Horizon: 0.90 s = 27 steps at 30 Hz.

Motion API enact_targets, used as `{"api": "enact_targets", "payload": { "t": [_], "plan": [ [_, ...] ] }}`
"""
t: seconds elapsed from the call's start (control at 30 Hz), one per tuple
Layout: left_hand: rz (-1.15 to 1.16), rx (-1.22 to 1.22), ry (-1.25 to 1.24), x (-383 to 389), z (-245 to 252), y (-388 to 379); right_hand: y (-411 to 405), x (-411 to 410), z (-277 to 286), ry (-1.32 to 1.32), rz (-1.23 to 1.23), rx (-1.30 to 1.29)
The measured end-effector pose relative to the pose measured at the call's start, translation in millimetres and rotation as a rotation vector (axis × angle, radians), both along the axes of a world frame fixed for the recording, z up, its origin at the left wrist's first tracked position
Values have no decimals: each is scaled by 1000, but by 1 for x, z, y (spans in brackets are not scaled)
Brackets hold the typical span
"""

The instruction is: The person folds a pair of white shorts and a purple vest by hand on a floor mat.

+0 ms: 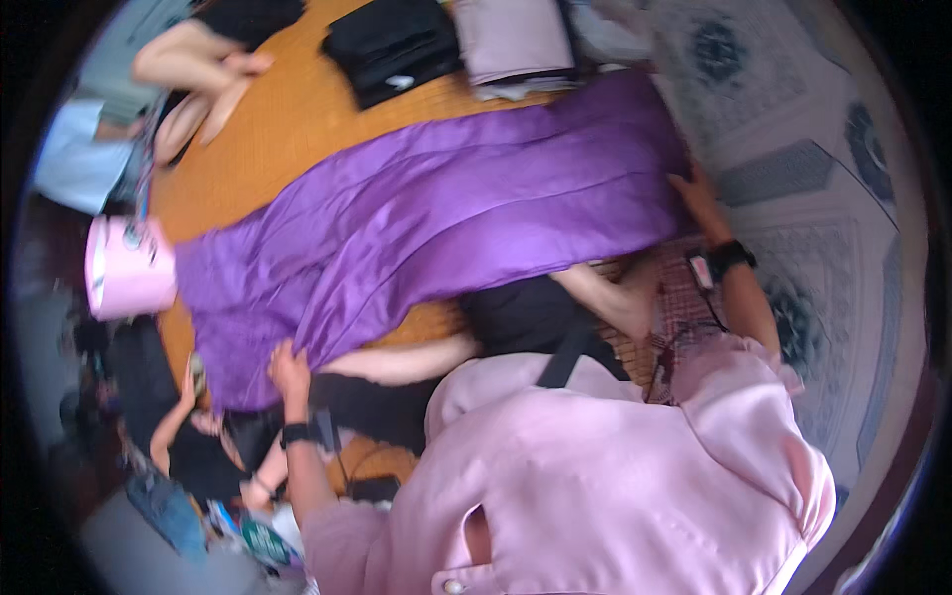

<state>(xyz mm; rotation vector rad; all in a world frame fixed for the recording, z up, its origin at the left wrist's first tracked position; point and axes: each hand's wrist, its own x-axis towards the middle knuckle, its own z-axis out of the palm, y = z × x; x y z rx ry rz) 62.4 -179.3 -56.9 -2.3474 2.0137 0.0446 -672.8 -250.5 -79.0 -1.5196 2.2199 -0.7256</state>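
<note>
A long purple satin-like cloth (461,193), creased and rumpled at its left part, lies stretched across a woven orange-brown mat, slanting from lower left to upper right. My left hand (288,368) grips the cloth's near edge at the lower left, fingers closed on a fold. At the far right end, my right hand (695,195) is on the cloth's short edge; its fingers are partly hidden and blurred, so its grip is unclear. Dark bands sit on both of my wrists.
Folded black cloth (398,48) and a stack of folded pale pink cloth (515,37) lie beyond the purple one. A pink bucket-like container (130,266) stands at its left end. Other people sit at upper left and lower left. Patterned rug (803,260) covers the right.
</note>
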Motion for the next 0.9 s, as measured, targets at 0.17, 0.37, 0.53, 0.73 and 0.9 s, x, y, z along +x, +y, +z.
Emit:
{"api": "enact_targets", "payload": {
  "t": [0.17,0.37,0.53,0.73,0.9],
  "plan": [
    [-5,-148,-175,-31,33,-36,21,-27,15,278,-42,-17],
    [176,-109,-421,-27,57,-57,13,-36,13,47,-144,-53],
    [258,-167,-309,-30,93,-141,26,-51,17,195,-165,-36],
    [66,-158,714,-48,51,-211,37,-49,4,155,-86,301],
    [-286,-59,535,-148,8,-157,58,-59,-3,-125,-125,216]
  ]
}}
